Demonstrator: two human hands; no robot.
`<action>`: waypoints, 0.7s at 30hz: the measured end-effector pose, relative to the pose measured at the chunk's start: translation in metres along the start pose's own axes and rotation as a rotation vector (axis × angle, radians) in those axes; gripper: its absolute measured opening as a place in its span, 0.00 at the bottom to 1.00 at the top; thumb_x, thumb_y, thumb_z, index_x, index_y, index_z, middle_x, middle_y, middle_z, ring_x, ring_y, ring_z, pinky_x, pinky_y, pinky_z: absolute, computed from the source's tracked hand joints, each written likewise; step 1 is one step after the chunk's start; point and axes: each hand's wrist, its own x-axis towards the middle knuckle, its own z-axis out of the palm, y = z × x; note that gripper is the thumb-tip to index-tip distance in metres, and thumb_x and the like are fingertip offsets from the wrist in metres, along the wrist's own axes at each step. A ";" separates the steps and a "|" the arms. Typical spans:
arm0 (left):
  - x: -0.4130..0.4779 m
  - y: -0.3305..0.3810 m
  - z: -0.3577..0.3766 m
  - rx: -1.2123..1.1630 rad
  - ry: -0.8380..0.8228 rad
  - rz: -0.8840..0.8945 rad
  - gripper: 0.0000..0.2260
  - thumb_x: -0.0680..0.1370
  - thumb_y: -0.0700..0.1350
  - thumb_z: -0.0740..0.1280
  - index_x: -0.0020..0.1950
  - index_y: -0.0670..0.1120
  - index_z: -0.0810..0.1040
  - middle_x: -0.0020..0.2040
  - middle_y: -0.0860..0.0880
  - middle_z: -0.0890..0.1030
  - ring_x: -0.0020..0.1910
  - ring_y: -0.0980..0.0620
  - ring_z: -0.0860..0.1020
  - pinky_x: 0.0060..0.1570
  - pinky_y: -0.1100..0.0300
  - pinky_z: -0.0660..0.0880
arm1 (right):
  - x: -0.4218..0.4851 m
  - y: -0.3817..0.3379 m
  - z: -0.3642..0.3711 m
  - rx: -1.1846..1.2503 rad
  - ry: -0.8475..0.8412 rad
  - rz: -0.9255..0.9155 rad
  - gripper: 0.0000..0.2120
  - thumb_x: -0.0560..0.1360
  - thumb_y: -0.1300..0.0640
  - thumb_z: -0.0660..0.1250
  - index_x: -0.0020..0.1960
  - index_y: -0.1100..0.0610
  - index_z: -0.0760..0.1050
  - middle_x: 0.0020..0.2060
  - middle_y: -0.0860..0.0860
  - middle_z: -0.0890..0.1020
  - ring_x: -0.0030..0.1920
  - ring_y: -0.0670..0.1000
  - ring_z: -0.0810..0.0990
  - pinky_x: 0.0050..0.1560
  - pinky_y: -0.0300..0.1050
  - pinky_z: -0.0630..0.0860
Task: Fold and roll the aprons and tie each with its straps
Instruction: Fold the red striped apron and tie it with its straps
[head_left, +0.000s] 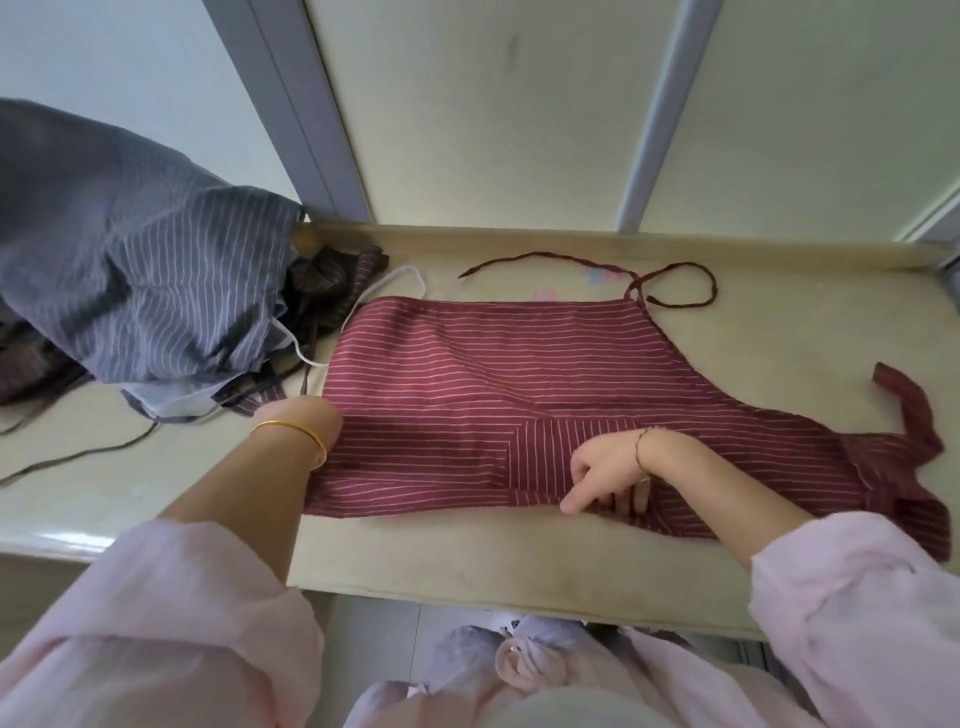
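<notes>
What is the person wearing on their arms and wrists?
Loose, pale pink sleeves: the left sleeve and right sleeve both leave the forearms bare. A shiny gold bangle circles the left wrist, and a thin dark string bracelet circles the right. No gloves.

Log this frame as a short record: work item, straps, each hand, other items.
work item: maroon white-striped fabric apron, lying on beige table, partly folded, not rolled
straps: thin maroon strap loose at far edge, untied
left hand: at apron's left edge, its fingers hidden by fabric
right hand: fingers curled onto the near hem, seemingly pinching it
other: grey-blue striped cloth pile at table's left
</notes>
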 end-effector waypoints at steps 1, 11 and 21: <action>0.001 0.004 -0.010 -0.027 0.030 -0.036 0.15 0.77 0.41 0.63 0.64 0.45 0.75 0.64 0.45 0.75 0.62 0.43 0.74 0.59 0.50 0.72 | -0.002 0.001 -0.010 0.044 0.007 -0.016 0.14 0.73 0.44 0.68 0.47 0.54 0.71 0.47 0.54 0.79 0.40 0.52 0.81 0.45 0.49 0.82; 0.031 0.073 -0.075 -0.411 0.243 0.195 0.19 0.79 0.43 0.63 0.68 0.39 0.65 0.68 0.37 0.65 0.63 0.37 0.71 0.61 0.46 0.71 | 0.033 0.005 -0.073 0.251 0.575 -0.072 0.06 0.78 0.57 0.59 0.52 0.56 0.73 0.48 0.54 0.80 0.44 0.55 0.83 0.43 0.49 0.81; 0.081 0.085 -0.112 -0.370 0.370 0.241 0.14 0.77 0.38 0.63 0.63 0.40 0.69 0.60 0.42 0.70 0.56 0.39 0.75 0.51 0.47 0.73 | 0.084 0.007 -0.132 -0.142 0.930 -0.076 0.16 0.79 0.59 0.59 0.66 0.52 0.69 0.58 0.53 0.75 0.58 0.56 0.73 0.54 0.51 0.74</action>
